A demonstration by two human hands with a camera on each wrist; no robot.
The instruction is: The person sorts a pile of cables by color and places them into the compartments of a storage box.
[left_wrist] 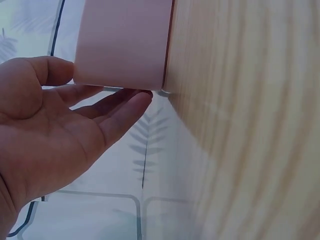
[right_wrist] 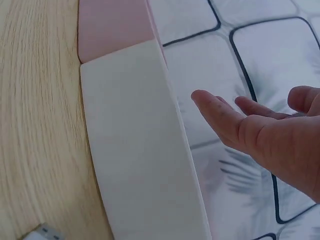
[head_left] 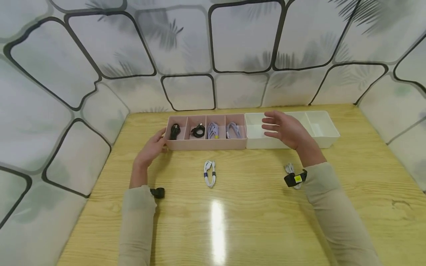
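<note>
A pink organizer box [head_left: 207, 145] with several compartments stands on the table. From left to right it holds a black cable [head_left: 175, 131], a thinner coiled black cable [head_left: 198, 130], a lilac cable [head_left: 213, 130] with a yellow tag, and another lilac cable [head_left: 234, 130]. At its left end is my left hand [head_left: 152, 150], fingers loosely extended; in the left wrist view its fingertips [left_wrist: 145, 97] are right at the box's end. My right hand [head_left: 288, 130] hovers over the white organizer box [head_left: 324, 142], fingers spread and holding nothing. This box adjoins the pink one.
On the wooden table [head_left: 179, 229], a bundled white cable [head_left: 209, 173] lies in front of the pink box. Another white cable [head_left: 290, 169] is partly hidden under my right wrist's camera. Patterned panels [head_left: 186, 40] rise behind the boxes and at both sides.
</note>
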